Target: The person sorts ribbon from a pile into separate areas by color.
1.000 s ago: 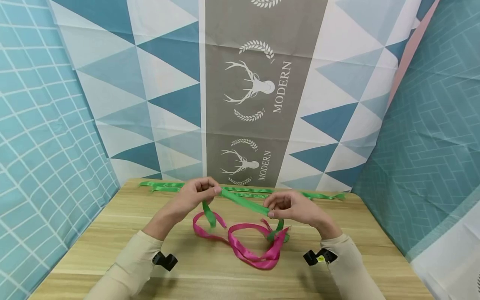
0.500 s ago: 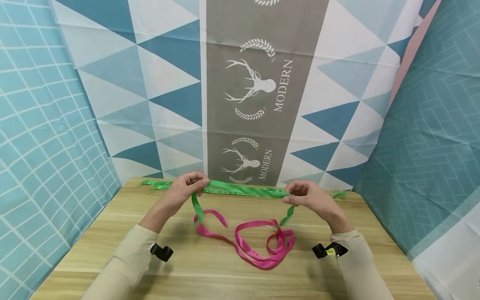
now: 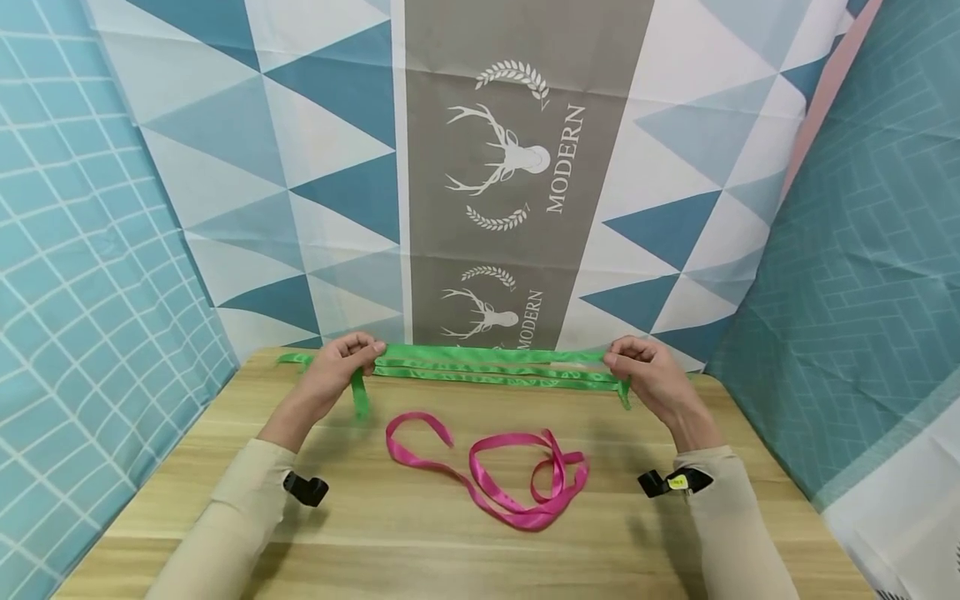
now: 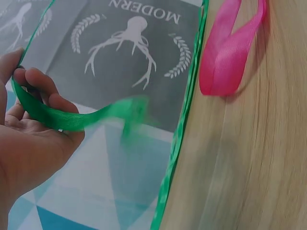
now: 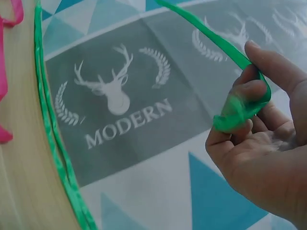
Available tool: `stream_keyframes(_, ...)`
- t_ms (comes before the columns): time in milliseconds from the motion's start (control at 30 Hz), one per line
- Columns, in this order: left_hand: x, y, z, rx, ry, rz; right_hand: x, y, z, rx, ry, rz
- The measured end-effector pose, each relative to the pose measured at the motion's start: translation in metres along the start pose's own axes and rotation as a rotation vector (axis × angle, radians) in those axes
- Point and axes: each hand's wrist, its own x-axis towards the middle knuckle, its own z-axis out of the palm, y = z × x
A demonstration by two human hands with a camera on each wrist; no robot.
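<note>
A green ribbon (image 3: 487,354) is stretched between my two hands above the back of the table. My left hand (image 3: 341,367) pinches it between thumb and fingers, and a loose end (image 4: 115,112) hangs past that hand, blurred in the left wrist view. On the other side my right hand (image 3: 648,379) pinches the ribbon, with a short tail (image 5: 235,117) curling over the fingers. Two more green ribbons (image 3: 495,379) lie side by side along the table's back edge, partly behind the hands. Nearer to me, a pink ribbon (image 3: 525,518) lies in loose loops on the wood.
The wooden table (image 3: 420,567) ends at a patterned cloth backdrop (image 3: 517,158) with deer prints. Blue grid cloth (image 3: 97,275) hangs at the left, and teal cloth (image 3: 862,275) at the right. Each wrist carries a small black camera (image 3: 306,488).
My hands have moved apart and toward the table's back, drawing the green ribbon from slack and slanted to nearly straight. Its tails have lifted away from the pink ribbon, which has shifted slightly.
</note>
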Motion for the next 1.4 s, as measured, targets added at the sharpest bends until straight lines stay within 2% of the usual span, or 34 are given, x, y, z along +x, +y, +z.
stream_keyframes(133,0.001,-0.005,-0.010,-0.003,0.042,-0.005,0.002,0.008,-0.008,0.056,0.038,0.007)
stream_keyframes(267,0.000,-0.010,-0.020,-0.042,0.072,-0.019,0.003,0.016,-0.015,0.143,0.115,-0.005)
stream_keyframes(433,-0.001,-0.013,-0.034,-0.215,0.087,-0.042,0.002,0.021,-0.021,0.214,0.241,-0.021)
stream_keyframes(567,-0.001,-0.016,-0.046,-0.351,0.083,-0.045,0.000,0.023,-0.025,0.243,0.305,-0.030)
stream_keyframes(667,-0.002,-0.019,-0.054,-0.424,0.082,-0.047,0.000,0.029,-0.031,0.234,0.341,-0.020)
stream_keyframes(800,-0.005,-0.023,-0.063,-0.474,0.090,-0.076,0.000,0.040,-0.039,0.176,0.371,0.009)
stream_keyframes(933,-0.009,-0.026,-0.070,-0.433,0.112,-0.130,0.000,0.052,-0.044,0.132,0.409,0.052)
stream_keyframes(1033,-0.012,-0.030,-0.075,-0.326,0.166,-0.193,-0.001,0.061,-0.046,0.097,0.471,0.097)
stream_keyframes(1167,-0.014,-0.040,-0.083,-0.165,0.267,-0.302,-0.003,0.074,-0.048,0.022,0.545,0.184)
stream_keyframes(1267,-0.014,-0.047,-0.088,-0.094,0.320,-0.375,-0.004,0.083,-0.049,-0.062,0.594,0.244)
stream_keyframes(1400,-0.013,-0.053,-0.091,-0.043,0.334,-0.421,-0.007,0.094,-0.052,-0.205,0.637,0.296)
